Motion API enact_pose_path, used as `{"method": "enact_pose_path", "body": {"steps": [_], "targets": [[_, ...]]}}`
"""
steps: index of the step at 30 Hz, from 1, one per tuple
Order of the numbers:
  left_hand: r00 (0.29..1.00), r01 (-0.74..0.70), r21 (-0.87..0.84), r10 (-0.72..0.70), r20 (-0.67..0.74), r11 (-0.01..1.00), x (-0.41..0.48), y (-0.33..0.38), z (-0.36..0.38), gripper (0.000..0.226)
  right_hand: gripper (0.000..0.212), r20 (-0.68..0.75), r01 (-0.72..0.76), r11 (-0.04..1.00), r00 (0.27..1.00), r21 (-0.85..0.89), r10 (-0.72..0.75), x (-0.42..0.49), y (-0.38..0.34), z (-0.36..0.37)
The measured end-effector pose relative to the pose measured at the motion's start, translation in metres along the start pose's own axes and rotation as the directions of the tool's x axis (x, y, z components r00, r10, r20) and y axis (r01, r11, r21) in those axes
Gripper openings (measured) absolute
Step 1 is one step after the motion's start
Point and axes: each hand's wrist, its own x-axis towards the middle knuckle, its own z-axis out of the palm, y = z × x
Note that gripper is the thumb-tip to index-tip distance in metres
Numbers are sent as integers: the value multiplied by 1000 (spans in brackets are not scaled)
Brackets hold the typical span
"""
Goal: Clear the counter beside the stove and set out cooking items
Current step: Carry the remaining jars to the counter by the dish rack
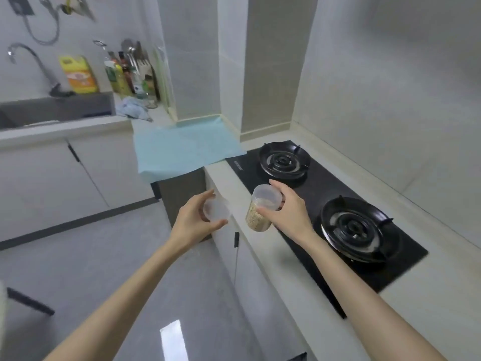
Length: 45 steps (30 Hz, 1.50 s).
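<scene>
My right hand (287, 212) grips a clear plastic jar (261, 208) with a translucent lid and a pale grainy filling, held in the air over the front edge of the counter beside the black two-burner gas stove (328, 217). A second clear plastic container (217, 209) sits in my left hand (194, 220), fingers curled round it, out over the floor just left of the counter edge. The two containers are apart. A light blue mat (187, 147) covers the counter to the left of the stove.
At the back left are a dark sink (59, 108) with a faucet (31, 63), a yellow oil jug (79, 74), several bottles (122, 74), a knife block and a crumpled blue cloth (134, 108). White cabinets stand below. Tiled walls enclose the stove corner.
</scene>
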Motion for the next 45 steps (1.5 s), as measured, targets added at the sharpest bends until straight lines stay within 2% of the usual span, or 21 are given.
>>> {"method": "enact_pose_path", "body": {"steps": [9, 18, 24, 38, 45], "targets": [[959, 129, 43, -114, -260, 991, -56, -84, -177, 73, 73, 225, 167, 985, 959, 34, -171, 18, -116, 172], [817, 314, 34, -251, -519, 949, -76, -167, -324, 72, 75, 458, 336, 936, 818, 109, -347, 59, -214, 345], [756, 384, 67, -272, -595, 921, -47, -217, -401, 74, 75, 507, 426, 889, 736, 166, -447, 110, -267, 446], [598, 472, 53, -275, -753, 880, 72, -316, -604, 72, 75, 620, 496, 821, 560, 281, -550, 255, -419, 667], [560, 522, 61, -288, -776, 851, 120, -394, -704, 74, 75, 613, 527, 795, 531, 302, -585, 310, -479, 779]]}}
